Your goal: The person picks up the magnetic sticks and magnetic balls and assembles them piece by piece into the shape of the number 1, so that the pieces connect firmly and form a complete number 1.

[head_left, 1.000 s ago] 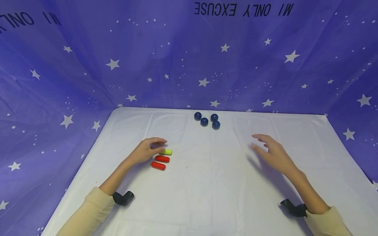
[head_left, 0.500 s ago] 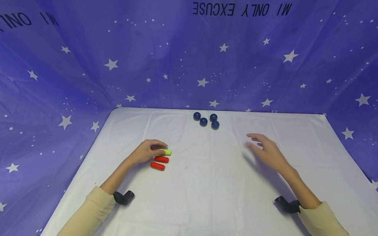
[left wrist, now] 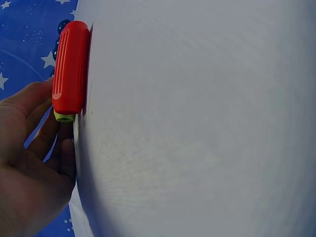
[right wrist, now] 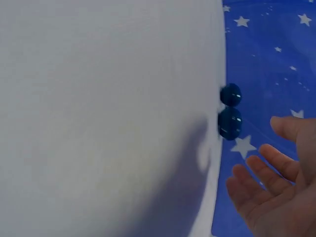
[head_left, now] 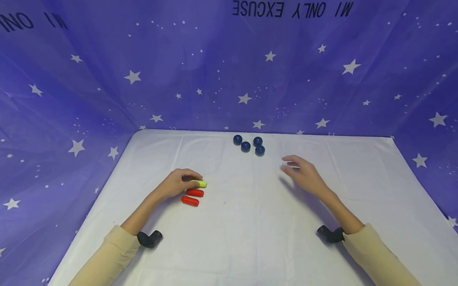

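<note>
In the head view my left hand [head_left: 177, 183] grips a short yellow cylinder [head_left: 202, 184], thumb on the near side and fingers on the far side. Just nearer lie two short red cylinders [head_left: 195, 193], side by side on the table. The left wrist view shows a ribbed red cylinder [left wrist: 71, 69] up close, which hides most of the yellow cylinder [left wrist: 64, 117] behind it. My right hand [head_left: 304, 173] hovers over the table with loosely bent fingers and holds nothing. Several glossy dark blue balls [head_left: 245, 146] sit to its left and farther back, apart from the hand.
A white cloth covers the table [head_left: 243, 238]. Behind and at the sides hangs a blue-purple curtain [head_left: 200, 71] with white stars. Each wrist wears a black mount, the left mount [head_left: 150, 239] and the right mount [head_left: 330, 234].
My right hand has moved left and slightly away from me, towards the blue balls. My left hand's fingers have closed in over the yellow cylinder; the balls and red cylinders stay put.
</note>
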A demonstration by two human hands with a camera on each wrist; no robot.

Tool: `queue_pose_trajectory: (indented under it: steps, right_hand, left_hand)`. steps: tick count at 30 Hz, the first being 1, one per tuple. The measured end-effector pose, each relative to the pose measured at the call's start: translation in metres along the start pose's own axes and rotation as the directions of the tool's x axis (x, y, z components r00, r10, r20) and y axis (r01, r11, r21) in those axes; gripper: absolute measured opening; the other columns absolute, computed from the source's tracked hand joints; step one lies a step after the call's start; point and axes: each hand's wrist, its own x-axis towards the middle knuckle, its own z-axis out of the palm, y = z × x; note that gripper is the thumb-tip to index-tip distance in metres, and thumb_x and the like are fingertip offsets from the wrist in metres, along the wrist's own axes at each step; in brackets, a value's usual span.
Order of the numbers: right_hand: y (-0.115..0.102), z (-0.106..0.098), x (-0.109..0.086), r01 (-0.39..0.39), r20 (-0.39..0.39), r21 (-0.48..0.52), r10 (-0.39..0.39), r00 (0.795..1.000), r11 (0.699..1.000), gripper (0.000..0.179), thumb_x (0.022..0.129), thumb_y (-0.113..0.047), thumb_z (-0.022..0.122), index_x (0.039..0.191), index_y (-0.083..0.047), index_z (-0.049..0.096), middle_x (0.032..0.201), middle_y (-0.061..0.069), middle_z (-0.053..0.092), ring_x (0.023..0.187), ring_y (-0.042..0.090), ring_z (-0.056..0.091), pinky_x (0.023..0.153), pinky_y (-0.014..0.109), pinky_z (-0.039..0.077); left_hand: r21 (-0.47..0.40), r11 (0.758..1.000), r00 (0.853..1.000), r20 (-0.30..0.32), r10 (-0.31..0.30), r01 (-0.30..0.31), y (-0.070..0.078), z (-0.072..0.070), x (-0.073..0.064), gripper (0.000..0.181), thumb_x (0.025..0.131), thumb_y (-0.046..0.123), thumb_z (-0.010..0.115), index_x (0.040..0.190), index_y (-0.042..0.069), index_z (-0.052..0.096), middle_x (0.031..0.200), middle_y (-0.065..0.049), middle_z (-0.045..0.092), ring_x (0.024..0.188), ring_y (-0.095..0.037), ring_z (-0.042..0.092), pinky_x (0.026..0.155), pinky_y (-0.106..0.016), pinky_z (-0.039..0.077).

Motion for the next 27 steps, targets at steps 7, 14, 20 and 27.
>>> queue_pose_trajectory:
  steps: [7, 14, 20, 27]
  right_hand:
    - [-0.002, 0.015, 0.025, -0.069, 0.014, 0.056, 0.069, 0.998, 0.996, 0.040, 0.098, -0.026, 0.067, 0.129, -0.002, 0.060, 0.131, 0.019, 0.061, 0.118, 0.039, 0.060, 0.098, 0.051, 0.048]
    - [-0.009, 0.027, 0.048, -0.117, 0.011, 0.103, 0.116, 0.993, 0.988, 0.041, 0.097, -0.024, 0.068, 0.129, -0.001, 0.060, 0.130, 0.020, 0.062, 0.119, 0.037, 0.060, 0.097, 0.051, 0.048]
    - [-0.008, 0.035, 0.061, -0.164, 0.017, 0.111, 0.163, 0.986, 0.980, 0.043, 0.095, -0.024, 0.069, 0.131, -0.001, 0.059, 0.133, 0.019, 0.060, 0.120, 0.036, 0.059, 0.094, 0.050, 0.050]
    - [-0.006, 0.040, 0.071, -0.197, 0.001, 0.082, 0.197, 0.980, 0.977, 0.048, 0.095, -0.028, 0.069, 0.132, -0.001, 0.057, 0.132, 0.019, 0.060, 0.119, 0.035, 0.059, 0.091, 0.049, 0.051]
  left_hand:
    - [-0.004, 1.000, 1.000, 0.000, 0.007, -0.007, -0.003, 0.000, 0.000, 0.024, 0.091, 0.017, 0.074, 0.113, 0.008, 0.075, 0.115, -0.006, 0.069, 0.111, -0.025, 0.061, 0.099, -0.046, 0.043]
    - [-0.008, 1.000, 1.000, 0.005, 0.016, -0.016, -0.003, -0.001, 0.000, 0.025, 0.092, 0.016, 0.074, 0.115, 0.007, 0.073, 0.117, -0.007, 0.069, 0.111, -0.026, 0.061, 0.099, -0.045, 0.044]
    - [-0.016, 1.000, 1.000, -0.001, 0.005, -0.005, -0.003, 0.000, 0.000, 0.025, 0.091, 0.016, 0.074, 0.115, 0.007, 0.074, 0.116, -0.007, 0.069, 0.111, -0.026, 0.061, 0.099, -0.046, 0.043]
    - [0.006, 1.000, 1.000, -0.010, 0.006, -0.006, -0.001, 0.000, -0.001, 0.024, 0.091, 0.014, 0.074, 0.114, 0.009, 0.074, 0.116, -0.006, 0.069, 0.109, -0.025, 0.062, 0.098, -0.044, 0.045]
